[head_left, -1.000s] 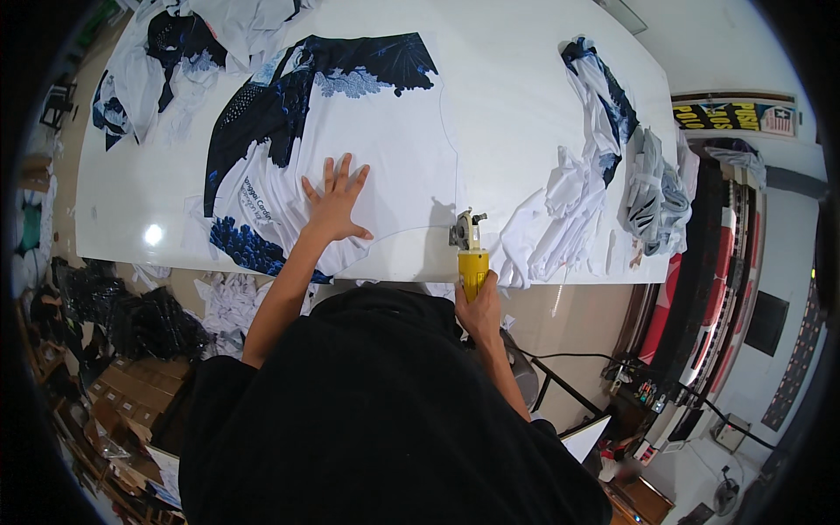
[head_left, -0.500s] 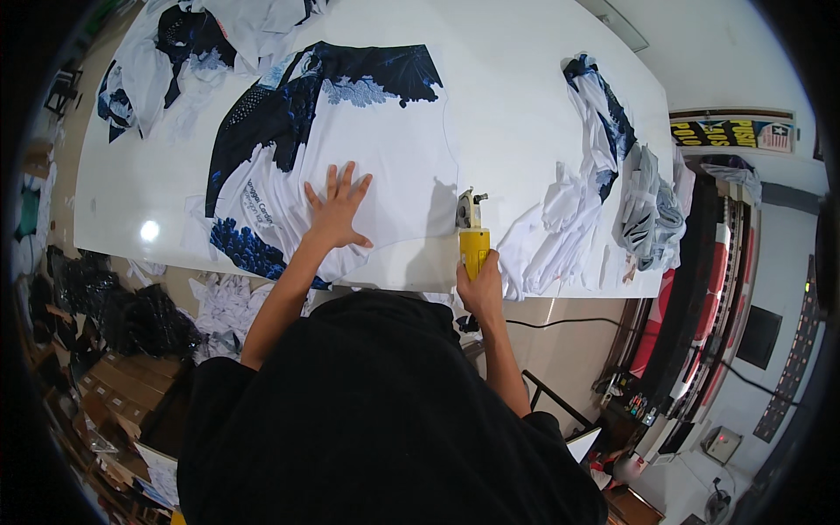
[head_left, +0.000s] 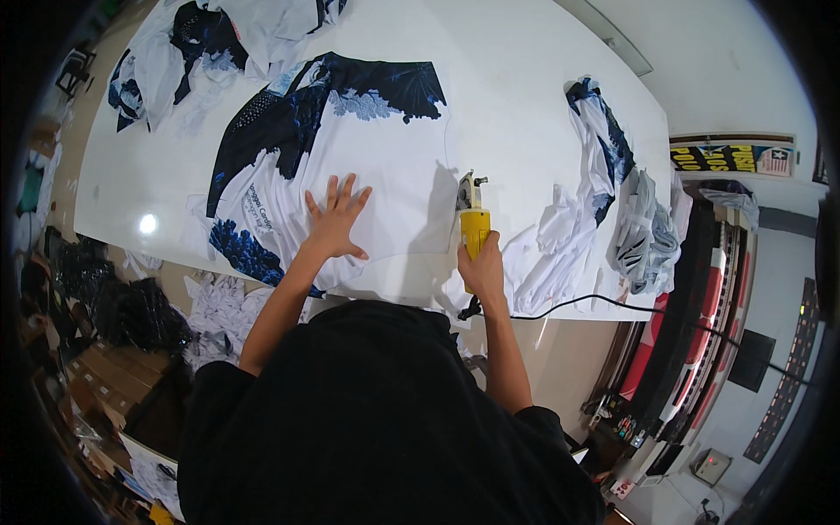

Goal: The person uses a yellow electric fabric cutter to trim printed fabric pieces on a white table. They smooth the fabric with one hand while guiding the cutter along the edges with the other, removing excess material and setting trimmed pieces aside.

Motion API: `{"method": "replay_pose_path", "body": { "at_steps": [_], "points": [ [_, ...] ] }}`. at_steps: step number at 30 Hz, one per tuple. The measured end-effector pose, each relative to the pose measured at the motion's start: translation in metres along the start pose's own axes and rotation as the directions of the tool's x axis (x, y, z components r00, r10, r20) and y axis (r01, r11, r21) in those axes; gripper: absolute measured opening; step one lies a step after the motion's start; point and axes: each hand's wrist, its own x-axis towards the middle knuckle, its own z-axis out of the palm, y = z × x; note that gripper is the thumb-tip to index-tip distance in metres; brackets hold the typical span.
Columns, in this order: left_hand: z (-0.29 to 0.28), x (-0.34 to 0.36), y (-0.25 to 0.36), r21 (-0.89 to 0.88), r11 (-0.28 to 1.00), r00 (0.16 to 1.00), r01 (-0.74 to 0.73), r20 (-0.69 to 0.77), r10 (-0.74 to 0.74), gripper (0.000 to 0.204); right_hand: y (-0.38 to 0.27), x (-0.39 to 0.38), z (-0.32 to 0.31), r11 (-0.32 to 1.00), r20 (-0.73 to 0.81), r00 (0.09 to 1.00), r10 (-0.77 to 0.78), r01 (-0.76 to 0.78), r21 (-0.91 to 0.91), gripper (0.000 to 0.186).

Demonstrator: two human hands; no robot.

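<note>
A white fabric panel [head_left: 389,166] with dark blue and black printed patches lies on the white table [head_left: 512,96]. My left hand [head_left: 332,223] presses flat on it, fingers spread. In my right hand [head_left: 484,267] is a yellow handheld electric fabric cutter [head_left: 475,229], fingers wrapped round its body. The cutter's metal head [head_left: 470,189] points away from me, just right of the panel's right edge. Whether the blade touches cloth I cannot tell. A black cord [head_left: 595,299] trails off to the right from the cutter's rear end.
More printed fabric pieces [head_left: 201,48] are heaped at the far left. A crumpled white and blue strip [head_left: 604,140] and grey cloth pieces [head_left: 647,236] lie at the right. Black plastic bags [head_left: 131,311] and cardboard boxes [head_left: 114,376] stand on the left floor; a long machine [head_left: 678,324] stands at the right.
The cutter in my right hand has moved away from me along the panel's right edge, and its cord has lifted. My left hand stays on the cloth. The whole view has shifted slightly.
</note>
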Motion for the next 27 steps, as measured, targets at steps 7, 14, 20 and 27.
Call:
{"method": "replay_pose_path", "body": {
  "at_steps": [7, 14, 20, 27],
  "points": [
    [0.002, 0.000, -0.001, -0.029, 1.000, 1.000, -0.012, -0.020, 0.012, 0.148, 0.005, 0.034, -0.003, 0.996, 0.004, 0.998, -0.059, 0.060, -0.068, 0.046],
    [-0.003, -0.004, -0.001, 0.003, 1.000, 1.000, -0.011, -0.001, 0.011, 0.148, 0.030, 0.036, -0.040, 0.980, 0.179, 0.974, -0.139, 0.160, -0.114, 0.050],
    [-0.004, -0.003, 0.000, -0.045, 0.999, 1.000, -0.003, 0.007, 0.003, 0.150, 0.054, 0.051, -0.050, 0.941, 0.216, 0.938, -0.272, 0.306, -0.143, 0.053],
    [-0.002, -0.004, -0.001, -0.047, 0.999, 1.000, 0.001, -0.011, -0.002, 0.148, 0.044, 0.069, -0.053, 0.916, 0.258, 0.911, -0.323, 0.370, -0.159, 0.047]
  ]
}}
